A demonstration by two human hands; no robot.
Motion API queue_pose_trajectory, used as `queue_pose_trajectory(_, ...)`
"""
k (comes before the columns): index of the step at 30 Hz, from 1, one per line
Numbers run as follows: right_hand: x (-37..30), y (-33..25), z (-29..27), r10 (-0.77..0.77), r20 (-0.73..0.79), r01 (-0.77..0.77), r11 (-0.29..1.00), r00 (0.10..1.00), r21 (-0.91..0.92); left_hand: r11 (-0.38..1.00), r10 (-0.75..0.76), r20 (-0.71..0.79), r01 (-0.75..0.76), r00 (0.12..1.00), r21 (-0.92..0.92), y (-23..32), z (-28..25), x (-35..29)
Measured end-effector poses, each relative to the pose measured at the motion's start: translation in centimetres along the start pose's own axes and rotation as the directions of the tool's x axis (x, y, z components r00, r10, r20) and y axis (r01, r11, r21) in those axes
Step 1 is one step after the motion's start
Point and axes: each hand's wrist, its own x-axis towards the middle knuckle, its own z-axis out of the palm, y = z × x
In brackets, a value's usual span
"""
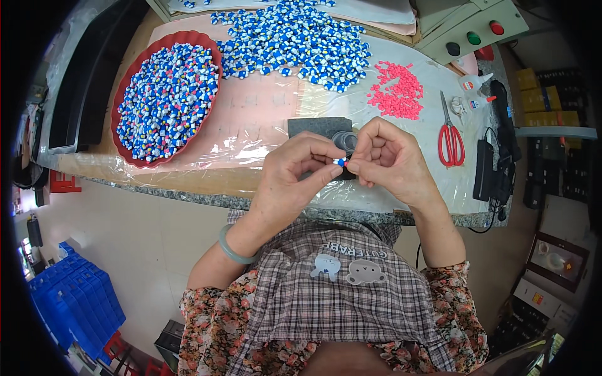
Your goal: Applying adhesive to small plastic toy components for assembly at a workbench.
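My left hand (291, 166) pinches a tiny blue-and-white piece (340, 162) between thumb and forefinger, above the table's near edge. Thumb and forefinger of my right hand (390, 153) are closed at the piece's right side. A speck of red or pink shows there, too small to make out. Just behind the hands are a dark grey block (307, 127) and a small round grey container (343, 141), both partly hidden. Small pink pieces (396, 91) lie scattered beyond my right hand. A big heap of blue-and-white pieces (295, 44) covers the far table.
A red scalloped tray (117, 119) full of blue, white and pink pieces stands at left. Red-handled scissors (450, 144), a white glue bottle (475, 82) and a black power strip (483, 169) lie at right. A control box (473, 34) with buttons stands behind. Blue crates (78, 297) are on the floor.
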Motion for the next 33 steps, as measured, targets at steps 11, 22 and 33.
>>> queue_pose_trajectory(11, -0.7, 0.5, 1.2, -0.114, -0.149, 0.058, 0.940, 0.982, -0.336, 0.931, 0.179, 0.001, -0.170, 0.984, 0.322, 0.0, 0.3, -0.2)
queue_pose_trajectory(22, -0.2, 0.5, -3.3, -0.155, -0.251, 0.069, 0.944, 0.955, -0.322, 0.983, 0.097, -0.090, -0.081, 0.991, 0.164, 1.3, -2.5, -1.0)
queue_pose_trajectory(33, 3.2, 4.5, -7.9, -0.518, -0.150, 0.117, 0.447, 0.842, -0.887, 0.204, 0.682, -0.244, 0.141, 0.689, 0.969, 7.1, -14.2, -1.0)
